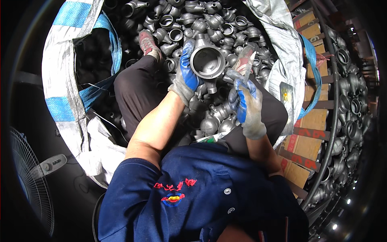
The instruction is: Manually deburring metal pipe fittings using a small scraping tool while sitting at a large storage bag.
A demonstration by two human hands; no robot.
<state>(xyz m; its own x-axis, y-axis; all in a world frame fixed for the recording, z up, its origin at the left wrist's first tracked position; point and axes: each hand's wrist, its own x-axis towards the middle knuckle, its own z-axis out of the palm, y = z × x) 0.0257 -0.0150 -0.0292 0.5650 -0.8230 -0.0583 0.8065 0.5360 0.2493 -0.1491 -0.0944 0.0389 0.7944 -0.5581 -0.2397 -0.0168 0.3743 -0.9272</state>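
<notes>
My left hand (186, 72), in a grey glove with a blue coated palm, grips a grey metal casting (221, 62) from its left side. The casting is a round housing with a wide open mouth turned up toward me, and short spouts stick out at its top and bottom. In my gloved right hand (246, 103) is a thin, flat, blade-like metal tool (249, 68), pointing up and away. Its exact kind is hard to make out. The tool is just right of the casting, apart from its rim.
Many similar castings (209, 124) lie heaped around my legs inside a large white woven bag (60, 72) with blue straps. To the right is a rack edge with cardboard (314, 119), and more castings (350, 129) beyond it. A fan (32, 173) stands at lower left.
</notes>
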